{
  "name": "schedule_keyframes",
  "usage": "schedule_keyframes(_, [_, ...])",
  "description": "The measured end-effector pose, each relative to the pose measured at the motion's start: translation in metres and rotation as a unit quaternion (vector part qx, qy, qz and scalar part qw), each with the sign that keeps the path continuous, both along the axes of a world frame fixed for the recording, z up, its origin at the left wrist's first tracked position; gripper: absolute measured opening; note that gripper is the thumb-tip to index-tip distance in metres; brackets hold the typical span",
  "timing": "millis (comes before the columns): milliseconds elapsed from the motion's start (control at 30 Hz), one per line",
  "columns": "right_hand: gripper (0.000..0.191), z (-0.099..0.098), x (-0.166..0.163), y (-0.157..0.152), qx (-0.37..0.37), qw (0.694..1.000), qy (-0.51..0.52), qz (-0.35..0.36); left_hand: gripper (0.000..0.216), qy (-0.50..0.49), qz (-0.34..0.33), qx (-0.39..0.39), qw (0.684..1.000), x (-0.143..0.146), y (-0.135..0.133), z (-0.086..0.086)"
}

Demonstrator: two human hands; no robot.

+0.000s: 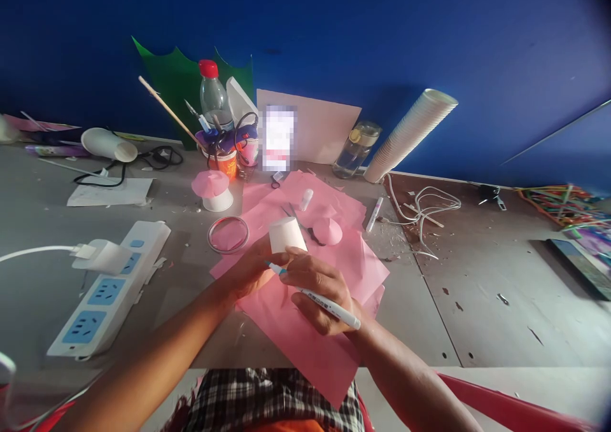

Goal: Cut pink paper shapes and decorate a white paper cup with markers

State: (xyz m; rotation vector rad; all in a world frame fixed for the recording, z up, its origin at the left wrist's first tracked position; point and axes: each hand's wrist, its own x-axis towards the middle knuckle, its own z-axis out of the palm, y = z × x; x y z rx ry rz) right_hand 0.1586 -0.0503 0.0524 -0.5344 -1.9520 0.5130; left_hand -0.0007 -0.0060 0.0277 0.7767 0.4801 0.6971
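A white paper cup (287,235), bottom up, is held in my left hand (260,266), whose fingers are partly hidden behind the cup and my other hand. My right hand (319,289) is closed around a white marker (329,306) with a teal tip end pointing left, and its fingertips are close to the cup's lower edge. Beneath both hands lie overlapping pink paper sheets (305,355). Just beyond the cup are a pink paper cone (328,229), dark-handled scissors (315,235) partly covered, and a small white glue stick or cap (306,199).
To the left lie a power strip (102,292) with a charger and a roll of tape (228,235). A pink-topped cup (213,190), a bottle (213,98), a lit phone (279,138), a water bottle (356,149) and a leaning cup stack (410,136) stand behind. Another phone (580,268) lies right.
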Motion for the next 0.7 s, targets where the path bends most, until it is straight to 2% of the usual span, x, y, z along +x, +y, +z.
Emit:
schedule_keyframes(133, [0.031,0.001,0.005,0.001,-0.031,0.998,0.015,-0.059,0.03,-0.001,0.039,0.047,0.998,0.002,0.002,-0.005])
schedule_keyframes(267, [0.026,-0.002,0.009,0.002,-0.071,0.989,0.06,-0.112,0.046,-0.007,0.039,0.079,0.996,0.003,0.003,-0.006])
schedule_keyframes(433, [0.021,-0.007,0.012,0.0,-0.113,0.972,0.09,-0.187,0.041,0.006,0.052,0.087,0.995,0.003,0.003,-0.005])
schedule_keyframes(567, [0.019,-0.008,0.012,0.001,-0.125,0.971,0.076,-0.19,0.044,0.002,0.061,0.078,0.995,0.002,0.003,-0.005])
schedule_keyframes(700, [0.021,-0.006,0.009,0.003,-0.089,0.978,0.045,-0.185,0.047,0.011,0.066,0.069,0.995,0.002,0.003,-0.006])
